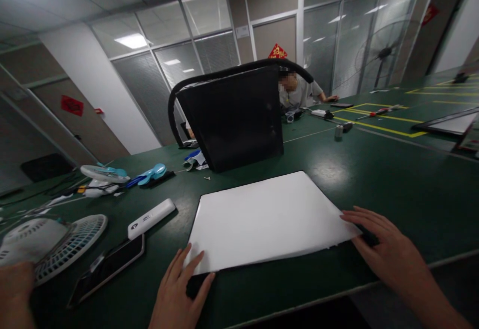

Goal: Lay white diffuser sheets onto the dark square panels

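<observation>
A white sheet of paper (262, 221) lies flat on the green table before me. A thin dark edge shows along its far and left sides. At its near left corner rests my left hand (179, 289), fingertips on the paper, thumb spread along the near edge. My right hand (385, 249) is at the near right corner, its fingers stretched along the side edge and the thumb by the near edge. That corner reaches in between them and looks slightly raised. Both hands have their fingers apart.
Left of the paper lie a phone (112, 269), a white oblong device (151, 218) and a white fan (67, 244). Another person's hand (15, 289) is beside the fan. Behind stands a black panel (235, 119) with a curved strap. A person (299, 92) sits beyond it.
</observation>
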The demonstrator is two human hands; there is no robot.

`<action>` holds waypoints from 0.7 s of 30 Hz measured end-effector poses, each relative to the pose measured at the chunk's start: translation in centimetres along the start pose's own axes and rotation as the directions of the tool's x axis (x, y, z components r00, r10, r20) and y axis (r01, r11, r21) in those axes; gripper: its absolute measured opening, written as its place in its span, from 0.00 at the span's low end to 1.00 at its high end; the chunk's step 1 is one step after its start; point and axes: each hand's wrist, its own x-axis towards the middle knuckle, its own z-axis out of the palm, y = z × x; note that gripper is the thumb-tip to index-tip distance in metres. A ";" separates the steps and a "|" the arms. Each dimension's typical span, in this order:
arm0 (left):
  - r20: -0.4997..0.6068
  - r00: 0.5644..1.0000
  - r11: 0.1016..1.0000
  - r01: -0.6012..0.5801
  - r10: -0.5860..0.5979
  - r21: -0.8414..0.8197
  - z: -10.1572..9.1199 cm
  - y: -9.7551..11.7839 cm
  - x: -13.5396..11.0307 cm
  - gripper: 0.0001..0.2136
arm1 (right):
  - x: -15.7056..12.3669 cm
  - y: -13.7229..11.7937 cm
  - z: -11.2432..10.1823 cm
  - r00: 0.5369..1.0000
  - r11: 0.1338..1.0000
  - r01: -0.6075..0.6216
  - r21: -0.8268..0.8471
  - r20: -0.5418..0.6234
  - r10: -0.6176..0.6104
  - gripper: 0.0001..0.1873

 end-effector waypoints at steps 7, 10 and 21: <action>-0.006 1.000 1.000 0.000 0.000 -0.010 -0.2 0.2 0.1 0.27 | 0.1 -0.4 0.3 0.994 0.996 0.023 -0.092 0.106 -0.013 0.22; -0.031 0.999 1.000 -0.010 0.009 -0.026 0.0 0.1 0.1 0.27 | 0.0 -0.6 0.1 0.989 0.991 0.051 -0.120 0.142 -0.033 0.24; -0.085 0.996 0.998 -0.008 0.002 -0.060 0.1 0.3 -0.2 0.25 | 0.1 -1.4 0.4 0.984 0.978 0.032 -0.207 0.177 0.005 0.30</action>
